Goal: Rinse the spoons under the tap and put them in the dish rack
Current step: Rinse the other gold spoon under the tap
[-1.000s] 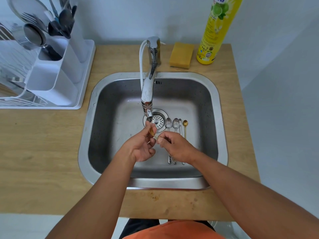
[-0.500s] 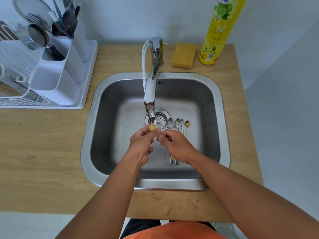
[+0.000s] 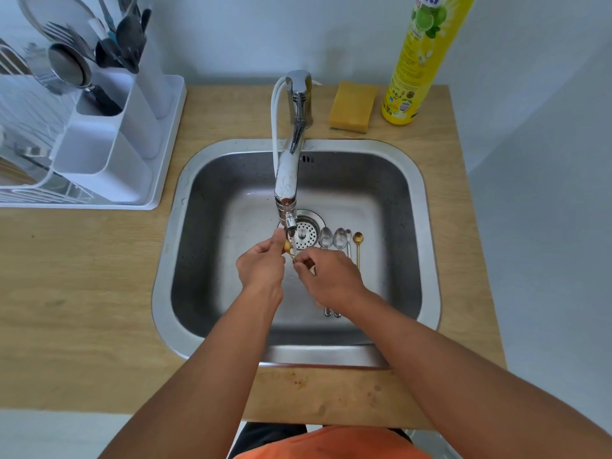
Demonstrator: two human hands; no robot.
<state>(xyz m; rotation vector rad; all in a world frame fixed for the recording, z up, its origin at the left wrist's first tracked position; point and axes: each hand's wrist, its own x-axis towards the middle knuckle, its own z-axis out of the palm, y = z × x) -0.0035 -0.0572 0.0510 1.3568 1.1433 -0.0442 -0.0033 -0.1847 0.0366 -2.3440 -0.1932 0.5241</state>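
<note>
A small gold spoon (image 3: 287, 246) is held under the chrome tap (image 3: 288, 180), right below the spout where water runs. My left hand (image 3: 261, 266) pinches its bowl end with thumb and fingertips. My right hand (image 3: 331, 276) pinches its thin handle just to the right. Several more spoons lie side by side on the sink (image 3: 430, 246) floor by the drain: silver spoons (image 3: 332, 240) and another gold spoon (image 3: 358, 241), their handles partly hidden under my right hand. The white dish rack (image 3: 109, 150) stands at the back left with cutlery in its holder.
A yellow sponge (image 3: 352, 107) and a tall yellow dish soap bottle (image 3: 417, 61) stand behind the sink on the wooden counter (image 3: 82, 293). The rack's cutlery holder has dark utensils and forks sticking up. The wall is close on the right.
Both hands have shifted the gold spoon slightly up and left, closer under the spout. The spoons on the sink floor have not moved.
</note>
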